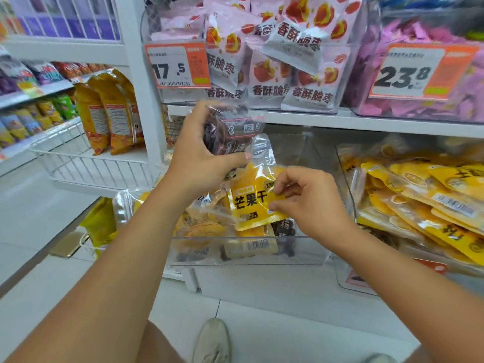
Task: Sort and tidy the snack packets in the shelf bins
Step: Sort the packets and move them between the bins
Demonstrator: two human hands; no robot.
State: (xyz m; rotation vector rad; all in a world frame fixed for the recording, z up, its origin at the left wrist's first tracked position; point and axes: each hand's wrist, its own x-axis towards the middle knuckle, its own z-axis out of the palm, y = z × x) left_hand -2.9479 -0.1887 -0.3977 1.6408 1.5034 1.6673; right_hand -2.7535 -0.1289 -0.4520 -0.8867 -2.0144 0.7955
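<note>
Right hand (305, 203) pinches the right edge of a yellow mango packet (251, 203) between thumb and curled fingers, holding it just above the clear middle bin (246, 254) on the lower shelf. Left hand (201, 155) is raised above and slightly behind it, fingers and thumb wrapped around a small stack of dark packets (230, 132) with clear tops, held upright in front of the shelf edge.

The yellow packet sits between the 2 hands, its printed face toward the viewer and its long axis running roughly up and down with a slight tilt; its upper clear end reaches up beside the left thumb and the dark stack. Below it, the middle bin holds a jumble of yellow and dark packets mixed together. Immediately to the right, separated by a clear wall, the right bin (348, 226) is piled with matching yellow mango packets (429, 195) lying flat.

As a judgement, the yellow packet belongs in that right bin, which lies to the right of the right hand, so this hand is the nearer one and needs only a short sideways carry over the divider.

Above, the upper shelf carries a bin of pink and white packets (272, 61) with an orange price tag (178, 65) reading 17.5, and another tag (421, 70) reading 23.8.
</note>
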